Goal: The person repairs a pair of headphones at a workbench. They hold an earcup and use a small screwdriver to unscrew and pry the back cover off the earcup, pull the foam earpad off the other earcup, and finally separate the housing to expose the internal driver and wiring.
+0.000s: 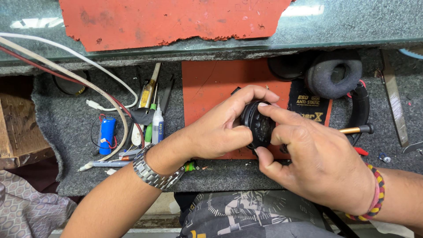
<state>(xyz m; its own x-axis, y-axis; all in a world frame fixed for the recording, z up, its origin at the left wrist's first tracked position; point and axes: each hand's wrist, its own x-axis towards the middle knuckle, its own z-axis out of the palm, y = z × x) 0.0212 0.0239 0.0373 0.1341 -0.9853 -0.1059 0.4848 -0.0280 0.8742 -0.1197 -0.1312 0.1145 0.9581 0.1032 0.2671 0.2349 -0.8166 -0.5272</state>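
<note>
Together, left hand [216,130] and right hand [315,158] clasp a round black headphone earcup [259,124] over an orange mat [207,83], apparently mid-disassembly, needing careful prying.

Both hands cover most of the round black earcup [260,125], so its back and lower rim stay hidden. The right hand [317,163] hides the middle of the headband [363,110]. The metal blade [394,105] runs under the glass shelf [352,31], its top unseen.

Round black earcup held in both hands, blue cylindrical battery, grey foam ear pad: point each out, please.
Round black earcup [260,125], head view, on its perforated inner face between the fingers.
Blue cylindrical battery [107,134], head view, middle of its blue sleeve.
Grey foam ear pad [318,78], head view, left side of the ring.
</note>
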